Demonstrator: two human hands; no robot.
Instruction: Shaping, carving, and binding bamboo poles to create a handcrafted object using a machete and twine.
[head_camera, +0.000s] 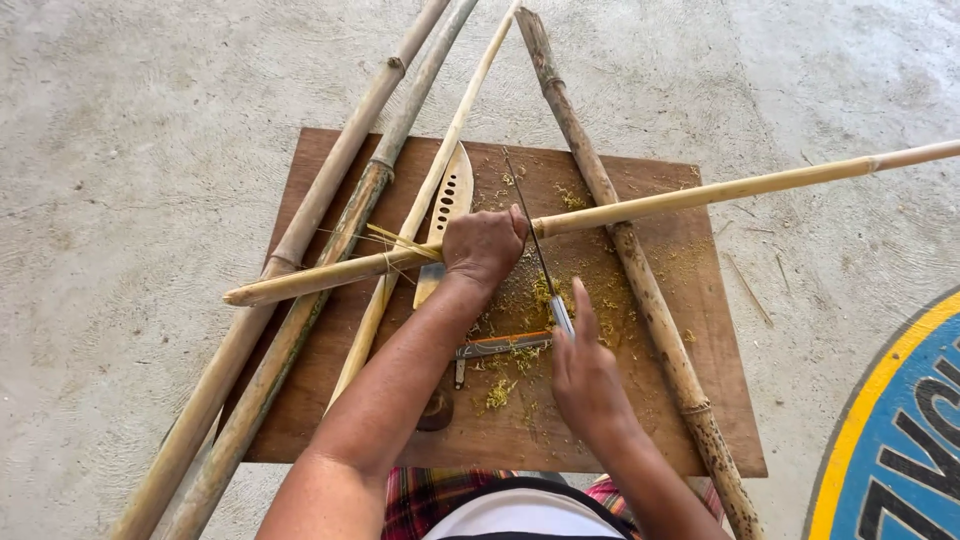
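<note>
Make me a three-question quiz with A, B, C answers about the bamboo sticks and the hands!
1. Where does the left hand rest?
A. On the crosswise bamboo pole
B. On the bare floor
C. On the blue mat

2. What colour is the board under the work?
A. White
B. Brown
C. Green

3. What is the right hand doing?
A. Lying flat and empty
B. Pointing upward
C. Gripping a thin knife

Answers:
1 A, its fingers wrap the pole lying across the others.
2 B, the wood is brown, littered with shavings.
3 C, the blade runs from that hand to the pole.
</note>
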